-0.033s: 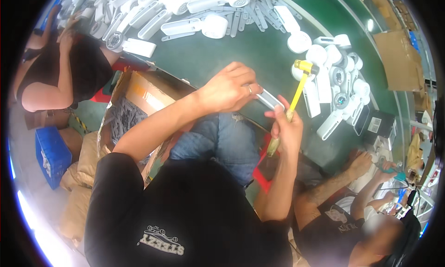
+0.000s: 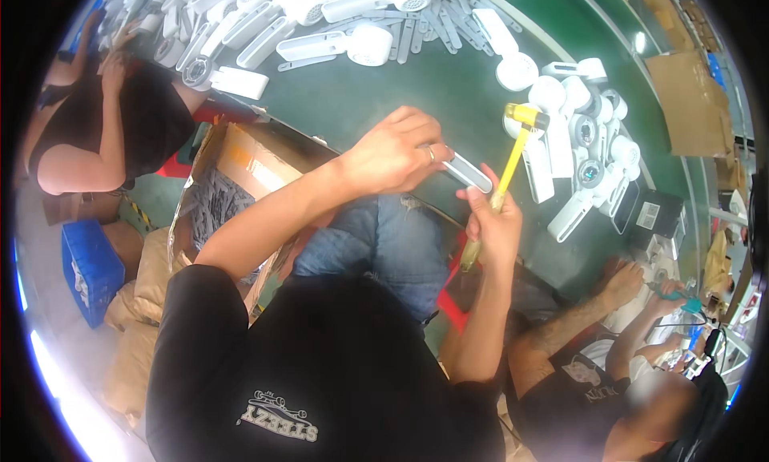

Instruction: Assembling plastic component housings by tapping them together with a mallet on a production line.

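Holding steady, nothing moved: left hand [image 2: 396,153] pinches white strip [image 2: 469,173], right hand [image 2: 493,225] grips yellow mallet [image 2: 513,153]. White housings [image 2: 577,133] crowd far right; box [image 2: 240,161] left.

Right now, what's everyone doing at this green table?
A person in a black shirt sits at the green table. Their left hand holds a slim white plastic strip at the table edge, while the right hand grips a small yellow-handled mallet, its head raised over the table. White handheld-fan parts lie piled around. An open cardboard box stands to the left. Other people work on both sides.
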Available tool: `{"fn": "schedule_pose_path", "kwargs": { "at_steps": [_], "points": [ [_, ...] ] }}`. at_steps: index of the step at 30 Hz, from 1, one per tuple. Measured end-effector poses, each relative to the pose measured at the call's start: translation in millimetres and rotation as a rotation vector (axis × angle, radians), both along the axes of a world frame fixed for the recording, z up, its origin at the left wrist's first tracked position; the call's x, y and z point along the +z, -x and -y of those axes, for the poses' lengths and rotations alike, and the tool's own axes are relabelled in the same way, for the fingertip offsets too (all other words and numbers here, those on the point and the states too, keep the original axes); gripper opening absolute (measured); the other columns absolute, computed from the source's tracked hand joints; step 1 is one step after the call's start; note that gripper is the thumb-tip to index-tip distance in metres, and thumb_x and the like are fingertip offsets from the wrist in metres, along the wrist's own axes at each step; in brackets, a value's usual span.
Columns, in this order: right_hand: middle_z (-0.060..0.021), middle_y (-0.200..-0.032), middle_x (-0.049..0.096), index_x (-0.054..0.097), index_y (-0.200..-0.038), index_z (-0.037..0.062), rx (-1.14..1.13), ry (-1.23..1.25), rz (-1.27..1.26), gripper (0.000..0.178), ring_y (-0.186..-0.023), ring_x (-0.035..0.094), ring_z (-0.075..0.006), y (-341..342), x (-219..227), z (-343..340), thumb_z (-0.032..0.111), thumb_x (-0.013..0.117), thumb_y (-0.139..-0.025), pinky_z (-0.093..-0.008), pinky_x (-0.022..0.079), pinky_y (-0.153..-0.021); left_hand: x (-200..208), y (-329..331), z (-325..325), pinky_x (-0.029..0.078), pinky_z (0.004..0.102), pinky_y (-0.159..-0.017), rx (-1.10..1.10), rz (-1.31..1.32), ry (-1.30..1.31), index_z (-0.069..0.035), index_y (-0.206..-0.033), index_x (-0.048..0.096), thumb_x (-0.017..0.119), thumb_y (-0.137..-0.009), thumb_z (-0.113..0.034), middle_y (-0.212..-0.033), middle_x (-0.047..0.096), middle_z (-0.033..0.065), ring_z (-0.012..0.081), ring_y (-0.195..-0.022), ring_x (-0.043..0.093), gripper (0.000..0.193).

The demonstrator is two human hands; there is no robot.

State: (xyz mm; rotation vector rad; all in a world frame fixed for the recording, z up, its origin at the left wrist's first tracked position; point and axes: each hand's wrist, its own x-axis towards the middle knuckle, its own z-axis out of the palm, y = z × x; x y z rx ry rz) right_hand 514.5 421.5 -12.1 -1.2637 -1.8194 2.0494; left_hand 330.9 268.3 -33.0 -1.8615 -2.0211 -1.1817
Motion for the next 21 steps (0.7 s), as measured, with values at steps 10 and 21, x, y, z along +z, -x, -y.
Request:
{"fn": "schedule_pose_path", "kwargs": {
  "at_steps": [10, 21],
  "points": [
    [-0.0055, -0.091, 0.068, 0.076, -0.116, -0.0017, 0.035, -0.384, 0.074, 0.029, -0.054, 0.056, -0.0086, 6.7, 3.8, 1.6, 0.003, 0.082, -0.088, -0.0259, 0.044, -0.048, 1.5, 0.7, -1.5, 0.051, 0.0404, -0.089, 0.009, -0.005, 0.027, -0.008, -0.101, 0.075, 0.082, -0.082, -0.013, -0.096, 0.067, 0.0065, 0.0275, -0.098, 0.066, 0.02],
    [-0.005, -0.082, 0.069, 0.071, -0.123, -0.0005, -0.092, 0.004, -0.062, 0.03, -0.06, 0.064, -0.0104, 5.1, -8.4, 3.6, 0.013, 0.079, -0.097, -0.0255, 0.043, -0.045, 2.6, 0.5, 1.9, 0.051, 0.0415, -0.089, 0.007, -0.046, 0.036, -0.009, -0.104, 0.075, 0.083, -0.08, -0.014, -0.096, 0.065, 0.0069, 0.0281, -0.097, 0.066, 0.026]
  ]
}}
